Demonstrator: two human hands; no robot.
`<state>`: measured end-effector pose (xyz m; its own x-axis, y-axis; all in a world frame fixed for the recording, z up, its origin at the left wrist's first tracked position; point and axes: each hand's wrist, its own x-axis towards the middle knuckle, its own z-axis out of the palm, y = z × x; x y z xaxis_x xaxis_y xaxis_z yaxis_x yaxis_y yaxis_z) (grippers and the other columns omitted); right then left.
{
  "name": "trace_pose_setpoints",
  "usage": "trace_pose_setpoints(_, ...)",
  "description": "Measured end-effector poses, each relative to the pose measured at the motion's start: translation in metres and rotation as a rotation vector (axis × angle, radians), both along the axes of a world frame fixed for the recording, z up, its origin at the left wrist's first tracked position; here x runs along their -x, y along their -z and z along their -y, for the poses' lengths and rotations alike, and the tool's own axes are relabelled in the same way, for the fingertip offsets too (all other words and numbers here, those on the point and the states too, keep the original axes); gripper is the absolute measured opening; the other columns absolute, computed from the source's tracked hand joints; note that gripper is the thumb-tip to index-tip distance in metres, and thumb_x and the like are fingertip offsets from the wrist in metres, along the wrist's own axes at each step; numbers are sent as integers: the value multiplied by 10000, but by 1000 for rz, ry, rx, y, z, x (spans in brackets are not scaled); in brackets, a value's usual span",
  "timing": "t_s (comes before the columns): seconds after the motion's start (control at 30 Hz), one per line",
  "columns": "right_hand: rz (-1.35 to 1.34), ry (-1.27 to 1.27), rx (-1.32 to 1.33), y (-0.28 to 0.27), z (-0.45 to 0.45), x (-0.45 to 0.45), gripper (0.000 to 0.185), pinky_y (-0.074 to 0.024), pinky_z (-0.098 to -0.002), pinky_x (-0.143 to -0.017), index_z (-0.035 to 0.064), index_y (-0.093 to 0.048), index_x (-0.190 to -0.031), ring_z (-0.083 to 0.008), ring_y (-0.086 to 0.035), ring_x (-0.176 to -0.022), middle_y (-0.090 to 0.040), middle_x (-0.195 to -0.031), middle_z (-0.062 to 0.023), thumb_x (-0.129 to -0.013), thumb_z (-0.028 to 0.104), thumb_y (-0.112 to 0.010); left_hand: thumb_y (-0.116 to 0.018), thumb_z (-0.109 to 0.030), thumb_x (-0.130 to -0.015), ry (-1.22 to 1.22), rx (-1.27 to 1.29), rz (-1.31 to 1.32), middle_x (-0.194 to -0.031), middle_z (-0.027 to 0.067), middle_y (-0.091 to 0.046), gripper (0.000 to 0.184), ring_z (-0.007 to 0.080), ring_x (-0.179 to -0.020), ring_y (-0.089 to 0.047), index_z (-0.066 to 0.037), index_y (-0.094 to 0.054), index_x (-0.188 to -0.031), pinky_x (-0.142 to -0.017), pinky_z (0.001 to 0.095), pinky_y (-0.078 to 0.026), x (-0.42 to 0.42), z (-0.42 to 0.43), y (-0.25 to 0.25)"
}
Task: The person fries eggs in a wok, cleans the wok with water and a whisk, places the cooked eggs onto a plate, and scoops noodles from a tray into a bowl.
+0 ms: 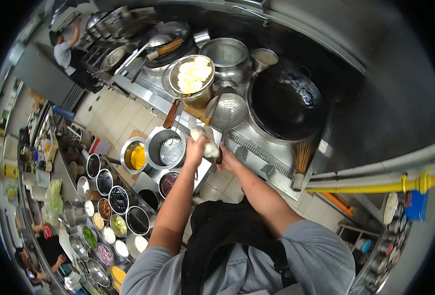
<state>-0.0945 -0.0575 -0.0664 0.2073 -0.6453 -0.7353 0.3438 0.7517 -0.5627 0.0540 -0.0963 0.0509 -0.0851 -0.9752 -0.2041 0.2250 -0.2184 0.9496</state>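
Note:
My left hand is closed on a bunched white cloth above the counter edge. Close beside it, my right hand has its fingers around a dark brown handle, which seems to run up to a perforated skimmer; the cloth partly covers this. The skimmer's round bowl lies on the steel counter, left of the large black wok. Behind the cloth, a ladle with a wooden grip leans near the skimmer. A strainer with pale yellow food sits over a metal pot.
A steel pot and a bowl of yellow liquid stand to the left. Several sauce and ingredient containers line the lower left. A bamboo brush lies right of the wok. Another person stands at the far left stoves.

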Motion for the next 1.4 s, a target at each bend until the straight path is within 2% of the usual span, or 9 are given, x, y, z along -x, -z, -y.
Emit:
trace_pose_setpoints(0.1, -1225, -526, 259, -30, 3, 18, 745, -519, -471, -856, -11, -692, -1062, -396, -680, -946, -705, -953, -243, -958, 651, -366, -609, -124, -783, -3, -67, 23, -890, 103, -682, 268, 206, -771, -653, 50, -651, -982, -723, 328, -525, 6, -19, 16)
trace_pose_setpoints(0.17, -1128, -289, 336, -66, 12, 31, 826, -463, -502, -947, -43, -713, -997, -472, -634, -1020, -667, -1044, -307, -950, 676, -309, -622, -121, -772, -47, -32, -1, -878, 93, -687, 261, 206, -766, -660, 37, -662, -976, -718, 326, -530, 17, -29, 23)
trace_pose_setpoints(0.27, -232, 77, 173, -71, 53, 35, 695, -489, -285, -552, 71, -636, -773, -126, -577, -629, -528, -584, -17, -872, 744, -495, -666, -127, -750, 55, -102, 136, -905, 113, -702, 295, 207, -740, -676, 23, -662, -1004, -704, 350, -555, 23, -38, 29)
trace_pose_setpoints(0.47, 499, 34, 56, 30, 171, 60, 162, -431, -303, -536, 117, -509, -772, -165, -467, -572, -506, -713, -30, -869, 178, -624, -719, -248, -719, -180, 153, 537, -1102, 174, -659, 467, 302, -1001, -639, -50, -635, -1133, -889, 398, -505, 33, -87, 3)
trace_pose_setpoints(0.8, -330, 93, 352, -57, 112, 59, 285, -320, -284, -380, 76, -434, -764, -111, -366, -461, -390, -604, -1, -942, 176, -633, -749, -214, -774, -1287, -591, 260, -960, 91, -714, 340, 209, -824, -685, -18, -673, -1042, -765, 355, -551, -130, -411, 98)
trace_pose_setpoints(1.0, -275, 158, 565, -85, 91, 81, 222, -322, -245, -368, 61, -438, -862, -86, -374, -477, -405, -636, -3, -942, 135, -632, -764, -153, -802, -2119, -45, -61, -1050, 95, -676, 372, 218, -932, -660, -16, -611, -1113, -839, 362, -519, -306, -607, 110)
trace_pose_setpoints(1.1, -297, 165, 669, -108, 89, 88, 183, -325, -246, -375, 66, -478, -898, -82, -384, -480, -425, -635, 2, -954, 151, -631, -831, -278, -773, -2113, -107, -125, -1160, 153, -655, 573, 273, -1071, -626, 56, -586, -1169, -911, 383, -500, -369, -671, 125)
trace_pose_setpoints(1.17, -245, 122, 713, -128, 91, 98, 138, -341, -232, -379, 50, -525, -941, -73, -378, -481, -415, -637, 19, -971, 155, -610, -789, -441, -782, -2131, -1325, 433, -1314, 241, -564, 716, 354, -1260, -504, 55, -555, -1242, -1018, 429, -444, -378, -681, 125)
trace_pose_setpoints(1.4, 427, -100, 780, -170, 108, 171, 165, -316, -214, -309, 19, -504, -1107, -72, -351, -443, -417, -685, 1, -1012, 153, -486, -598, -572, -868, -2028, -1563, 673, -1316, 236, -504, 777, 409, -1206, -538, 23, -458, -1347, -984, 507, -462, -351, -654, 107)
